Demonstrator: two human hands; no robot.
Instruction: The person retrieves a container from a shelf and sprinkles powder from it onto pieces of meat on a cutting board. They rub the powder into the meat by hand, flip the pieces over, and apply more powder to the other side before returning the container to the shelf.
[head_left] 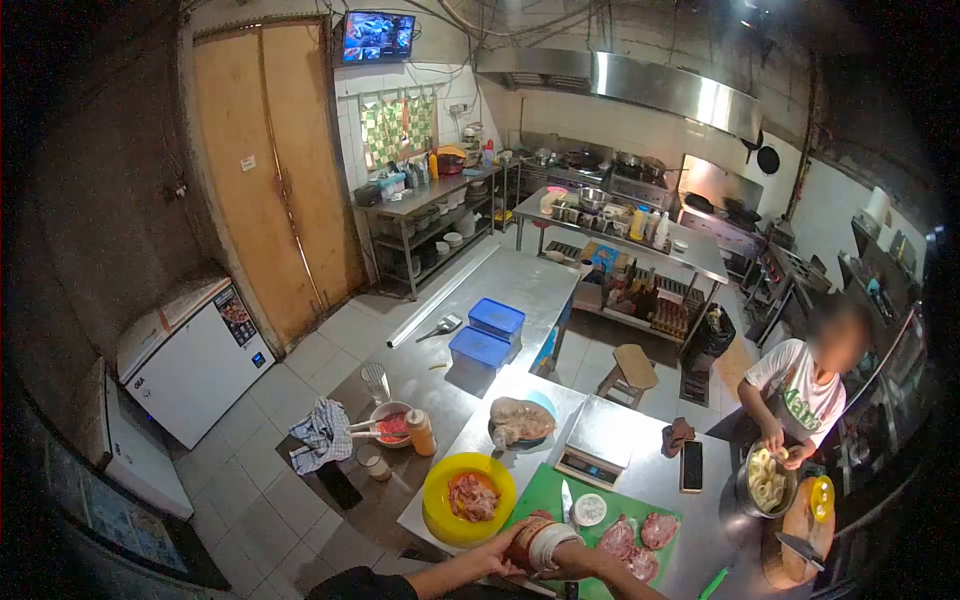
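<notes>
At the near edge of the green cutting board (548, 483), my left hand (496, 554) is wrapped around a jar (524, 540) with a brownish-red body and a white top. My right hand (574, 560) is closed at the jar's white top, its fingers partly hidden. The jar is tilted. Pieces of raw meat (617, 537) lie on the board beside a small white bowl of white powder (589, 509) and a knife (567, 499). Left of the board, a yellow bowl (436, 512) holds cut raw meat (473, 498).
A digital scale (592, 452) and a plate with a large pale piece (522, 422) stand behind the board. Blue-lidded boxes (482, 347) and a sauce bottle (420, 434) are farther left. At right, a co-worker (803, 385) handles pale pieces over a pot (742, 490).
</notes>
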